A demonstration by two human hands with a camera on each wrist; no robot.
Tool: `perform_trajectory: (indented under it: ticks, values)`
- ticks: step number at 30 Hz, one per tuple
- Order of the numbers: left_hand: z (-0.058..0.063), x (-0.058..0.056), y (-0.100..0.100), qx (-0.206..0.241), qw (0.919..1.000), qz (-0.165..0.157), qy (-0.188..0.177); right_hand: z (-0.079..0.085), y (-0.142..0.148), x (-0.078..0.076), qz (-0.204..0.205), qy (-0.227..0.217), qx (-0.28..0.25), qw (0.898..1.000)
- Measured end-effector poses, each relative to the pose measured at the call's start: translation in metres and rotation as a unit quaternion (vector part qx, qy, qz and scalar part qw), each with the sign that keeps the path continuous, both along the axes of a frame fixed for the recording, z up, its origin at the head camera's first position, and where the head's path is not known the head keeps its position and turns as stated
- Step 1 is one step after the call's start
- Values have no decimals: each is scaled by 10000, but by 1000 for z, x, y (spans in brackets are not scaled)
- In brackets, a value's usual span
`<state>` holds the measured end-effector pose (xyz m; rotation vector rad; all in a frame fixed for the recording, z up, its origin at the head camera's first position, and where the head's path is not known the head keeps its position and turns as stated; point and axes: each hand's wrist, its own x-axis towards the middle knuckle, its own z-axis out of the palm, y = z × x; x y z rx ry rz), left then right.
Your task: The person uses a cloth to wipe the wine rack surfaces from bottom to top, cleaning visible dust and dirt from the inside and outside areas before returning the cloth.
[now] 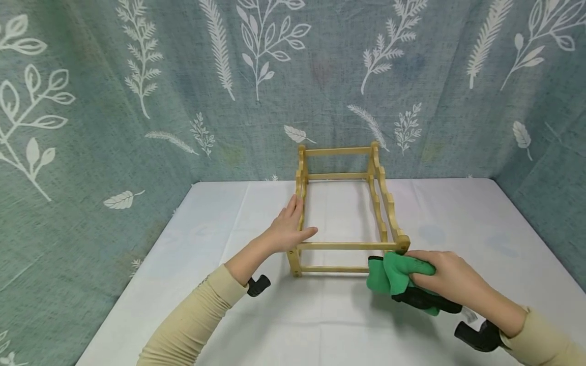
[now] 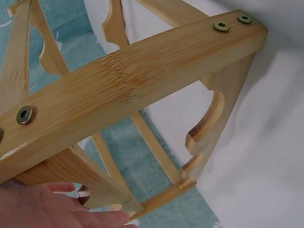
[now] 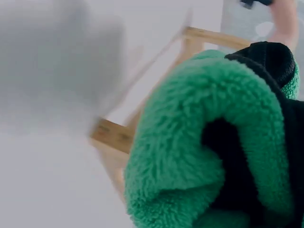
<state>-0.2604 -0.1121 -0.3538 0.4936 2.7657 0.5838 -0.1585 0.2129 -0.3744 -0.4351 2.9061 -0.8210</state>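
Observation:
A light wooden rack (image 1: 348, 246) with notched side rails stands on the white-covered table. My left hand (image 1: 287, 229) rests against its left rail, fingers stretched along the wood and thumb spread over the near end. In the left wrist view, the fingers (image 2: 71, 209) lie straight beside a notched board, below a bar (image 2: 123, 76) with metal bolts. My right hand (image 1: 446, 274) grips a folded green fluffy cloth (image 1: 398, 272) with black edging. This cloth is at the rack's near right corner, and it fills much of the right wrist view, where the hand itself is hidden.
White cloth covers the table (image 1: 220, 229), with its far edge behind the rack. A grey-green curtain (image 1: 329, 76) with white leaf prints hangs behind and along both sides. Black wrist devices (image 1: 478, 336) sit on both forearms.

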Motion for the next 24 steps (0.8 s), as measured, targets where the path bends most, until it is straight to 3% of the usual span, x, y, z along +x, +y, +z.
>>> perform_trajectory:
  ticks: [6, 10, 13, 20, 24]
  values:
    - [0, -1, -1, 50, 10000, 1, 18, 32, 5, 0, 50, 487, 10, 9988]
    - [0, -1, -1, 67, 10000, -5, 10, 31, 5, -1, 30, 486, -33, 9988]
    - [-1, -1, -2, 44, 10000, -5, 11, 16, 3, -2, 34, 280, 7, 9996]
    - [-2, -1, -1, 72, 10000, 14, -43, -42, -3, -5, 14, -338, 59, 9994]
    - [-2, -1, -1, 69, 10000, 19, -49, -59, -3, -4, -123, -368, 134, 9992]
